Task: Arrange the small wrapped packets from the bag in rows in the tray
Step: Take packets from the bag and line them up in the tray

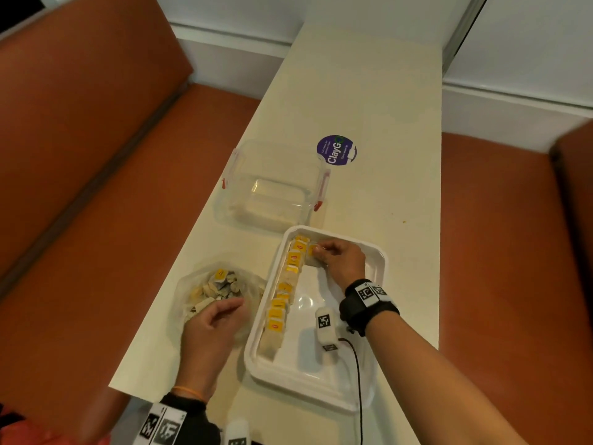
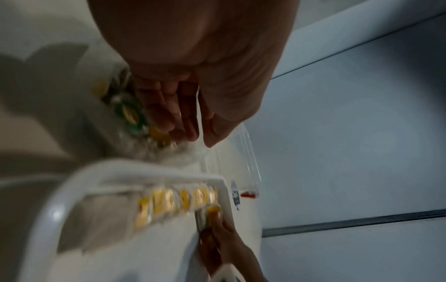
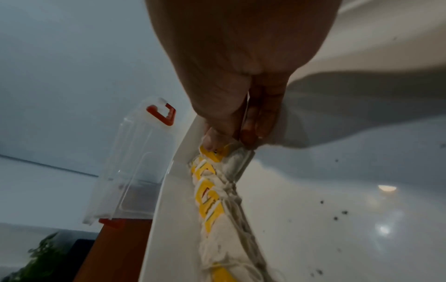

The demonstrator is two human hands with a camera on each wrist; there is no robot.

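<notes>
Right hand (image 1: pixel 341 259) pinches a packet (image 3: pixel 237 162) at the tray (image 1: pixel 369 374) far end, starting row two beside the filled left-wall row (image 1: pixel 282 293). Left hand (image 1: pixel 211 322), fingers loosely apart, reaches into the bag (image 1: pixel 192 284) for the next.

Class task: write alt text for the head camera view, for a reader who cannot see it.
A person's right hand pinches a small yellow-tagged wrapped packet at the far end of a row of packets in a white rectangular tray. Their left hand reaches into a clear plastic bag of packets on the cream table.
</notes>
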